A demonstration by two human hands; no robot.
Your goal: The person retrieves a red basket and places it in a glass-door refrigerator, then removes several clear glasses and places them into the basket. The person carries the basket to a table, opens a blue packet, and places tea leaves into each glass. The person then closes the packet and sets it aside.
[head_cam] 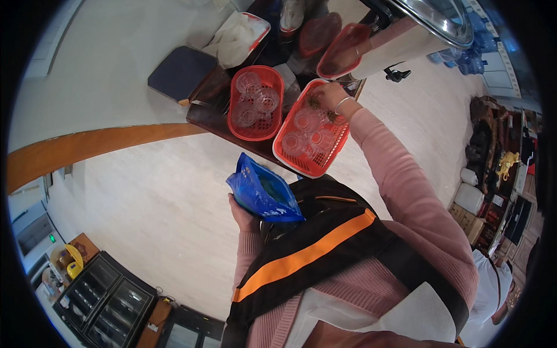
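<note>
My left hand (244,216) grips a blue pouch (265,191) from below, its top spread wide. In front of me, a red plastic basket (312,167) with a pale rim holds several clear glass cups (321,140). My right hand (331,96) reaches over the far end of that basket, fingers pointing down and largely hidden. Dark green dried leaves (313,103), apparently tea, show beside and under the right hand, seemingly inside cups there. Left of this basket stands a second red basket (255,134) with more glass cups (266,99).
Both baskets stand on a dark glossy table (211,120). A large shiny metal container (409,50) with a black tap (397,75) rises at the far right. A white cloth (235,39) fills another container at the back, near a dark blue panel (180,74).
</note>
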